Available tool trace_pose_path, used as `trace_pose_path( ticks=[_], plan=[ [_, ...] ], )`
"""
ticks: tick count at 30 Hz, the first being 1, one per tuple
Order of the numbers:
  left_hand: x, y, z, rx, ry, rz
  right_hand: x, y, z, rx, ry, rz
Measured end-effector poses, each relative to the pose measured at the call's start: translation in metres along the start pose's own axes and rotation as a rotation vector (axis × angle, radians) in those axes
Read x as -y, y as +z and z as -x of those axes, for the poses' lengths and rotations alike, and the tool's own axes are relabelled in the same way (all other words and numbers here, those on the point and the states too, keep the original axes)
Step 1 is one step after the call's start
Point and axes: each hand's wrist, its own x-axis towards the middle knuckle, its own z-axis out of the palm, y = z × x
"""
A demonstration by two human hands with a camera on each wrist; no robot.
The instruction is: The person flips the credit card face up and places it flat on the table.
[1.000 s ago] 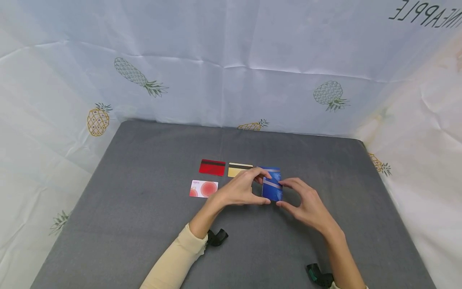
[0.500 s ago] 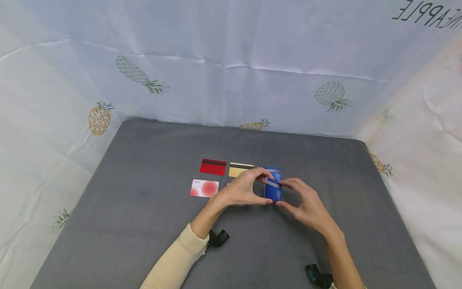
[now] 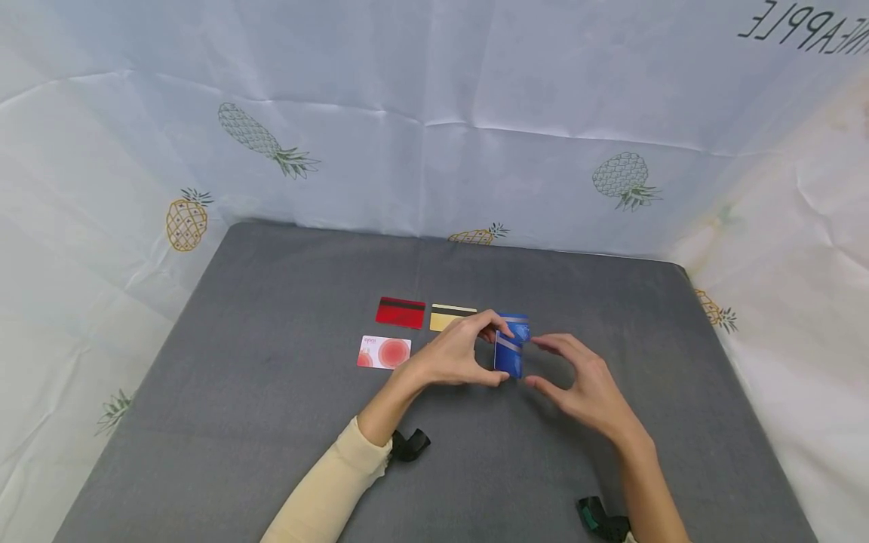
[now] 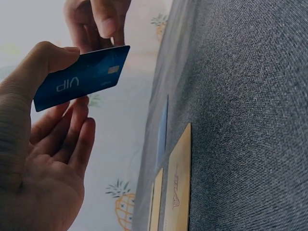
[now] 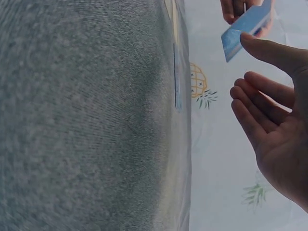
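Note:
My left hand (image 3: 453, 353) pinches a blue bank card (image 3: 508, 356) by its edges, thumb at the near end and fingers at the far end. In the left wrist view the card (image 4: 82, 77) shows "VIP" lettering and a chip, raised off the table. Beside its right edge my right hand (image 3: 587, 388) has thumb and fingers spread apart, holding nothing. In the right wrist view this hand's thumb (image 5: 269, 52) overlaps the card's corner. A second blue card (image 3: 517, 326) lies on the table behind the held one, partly hidden by it.
Left of my hands, a red card (image 3: 400, 313) with a black stripe and a white card (image 3: 384, 352) with pink circles lie on the grey table (image 3: 271, 377). A gold striped card (image 3: 448, 317) lies behind my left hand; another gold card (image 4: 178, 178) shows in the left wrist view.
My right hand has let go of the blue card's right side and moved slightly right. The card has turned a little and looks narrower, still in my left hand.

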Motion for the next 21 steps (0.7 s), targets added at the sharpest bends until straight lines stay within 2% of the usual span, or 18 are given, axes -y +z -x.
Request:
trace_pose_path(
  ticks=[9,21],
  plan=[
    [0.000,0.000,0.000,-0.004,0.007,-0.015,0.002,-0.006,-0.001,-0.060,-0.031,0.001],
    [0.001,0.001,-0.001,-0.017,0.009,-0.038,0.012,-0.012,-0.006,-0.123,-0.049,-0.171]
  ],
)
